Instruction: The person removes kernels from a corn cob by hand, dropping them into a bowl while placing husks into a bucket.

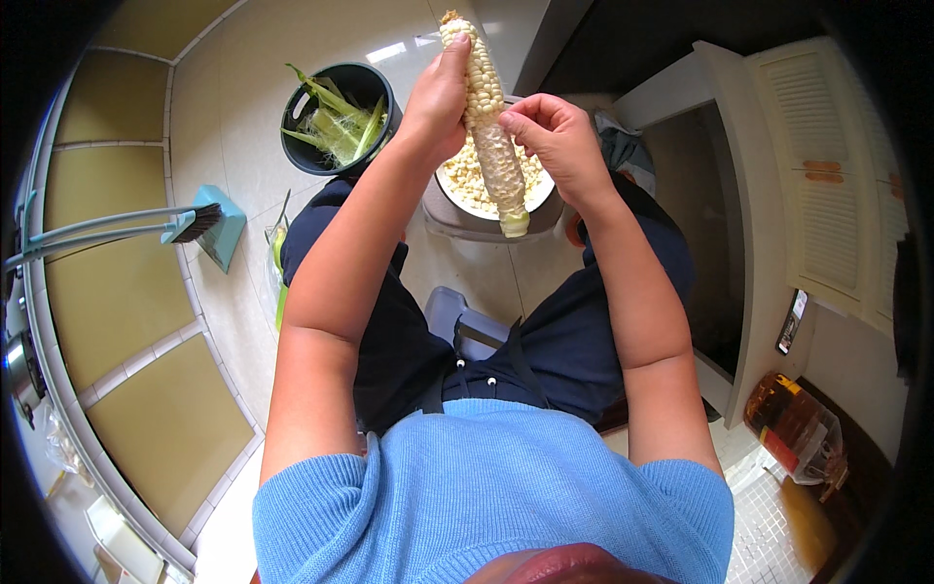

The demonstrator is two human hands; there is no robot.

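My left hand point(441, 95) grips an ear of white corn point(483, 84) near its upper, kernel-covered part. The lower part of the cob is stripped of kernels and points down towards me. My right hand point(558, 142) touches the right side of the cob at the edge of the remaining kernels, thumb and index finger close together; whether a kernel is between them cannot be told. Below the cob, a white bowl point(543, 202) of loose kernels point(467, 179) sits on a grey-brown stool point(474, 228).
A dark bucket point(290, 150) with corn husks and silk point(339, 128) stands at the upper left. A blue dustpan point(228, 226) and brush point(198, 223) lean near the left cabinets. White louvred cabinet doors point(824, 226) are on the right. A grey plastic object point(452, 314) lies between my legs.
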